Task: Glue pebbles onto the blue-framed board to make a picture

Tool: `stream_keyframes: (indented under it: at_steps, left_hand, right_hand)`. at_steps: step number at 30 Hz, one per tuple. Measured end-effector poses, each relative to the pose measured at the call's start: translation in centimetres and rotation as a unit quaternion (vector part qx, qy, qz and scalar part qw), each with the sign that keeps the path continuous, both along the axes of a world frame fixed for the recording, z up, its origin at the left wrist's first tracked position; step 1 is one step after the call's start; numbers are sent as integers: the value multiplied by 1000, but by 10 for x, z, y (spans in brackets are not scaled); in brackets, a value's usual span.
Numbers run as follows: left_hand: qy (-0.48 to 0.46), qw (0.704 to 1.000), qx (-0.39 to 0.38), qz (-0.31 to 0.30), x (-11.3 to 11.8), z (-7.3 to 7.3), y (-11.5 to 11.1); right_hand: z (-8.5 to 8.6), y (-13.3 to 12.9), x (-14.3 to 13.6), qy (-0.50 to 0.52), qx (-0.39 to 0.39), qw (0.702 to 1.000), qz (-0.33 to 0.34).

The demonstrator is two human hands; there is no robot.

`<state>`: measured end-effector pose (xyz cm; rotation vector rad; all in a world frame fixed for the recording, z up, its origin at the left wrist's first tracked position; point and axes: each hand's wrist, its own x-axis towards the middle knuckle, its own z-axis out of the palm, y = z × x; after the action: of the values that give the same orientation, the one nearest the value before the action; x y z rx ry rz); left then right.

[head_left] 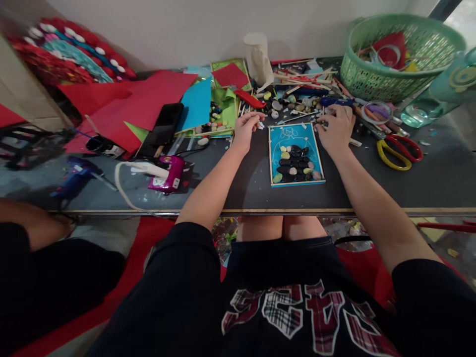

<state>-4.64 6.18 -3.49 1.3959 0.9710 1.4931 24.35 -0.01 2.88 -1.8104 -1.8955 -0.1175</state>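
Note:
A blue board with a thin wooden frame lies on the table in front of me. It carries a white line drawing of a figure, with black and pale pebbles set in rows on its lower half. My left hand is at the board's upper left corner, fingers closed on a small white piece. On the other side, my right hand is just past the upper right edge, curled over the tabletop with thumb and forefinger apart. A blue pen-like object lies beyond its knuckles.
Scissors, a tape roll, a bottle and a green basket stand to the right. Loose pebbles and sticks crowd the back. Leftward are red paper, a phone, a purple power socket, a glue gun and another person's arm.

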Motion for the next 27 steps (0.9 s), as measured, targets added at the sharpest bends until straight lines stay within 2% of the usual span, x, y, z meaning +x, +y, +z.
stream_keyframes:
  at_steps: [4,8,10,13,15,19,23,27]
  left_hand:
    - [7,1000,-4,-7,0,4,-2]
    - [26,1000,-5,-5,3,6,-4]
    - [31,1000,-1,-6,4,7,-5]
    - [32,999,0,-8,6,9,-7]
    - [27,1000,-4,-6,6,11,-9]
    - [10,1000,-15,-3,8,16,-13]
    - [16,1000,-22,-3,10,20,-16]
    - [17,999,-32,1,12,23,-18]
  right_hand:
    - [8,-1,7,8,17,1000,-16]
    - [26,-7,22,20,30,988,-151]
    - [33,-8,28,16,-12,980,-198]
    - [36,-6,31,-1,-100,975,-197]
    - [35,-2,29,-7,-118,972,-201]
    - [30,3,27,44,-72,968,-237]
    - [24,6,31,113,-5,966,-232]
    - [23,14,27,101,-11,972,-210]
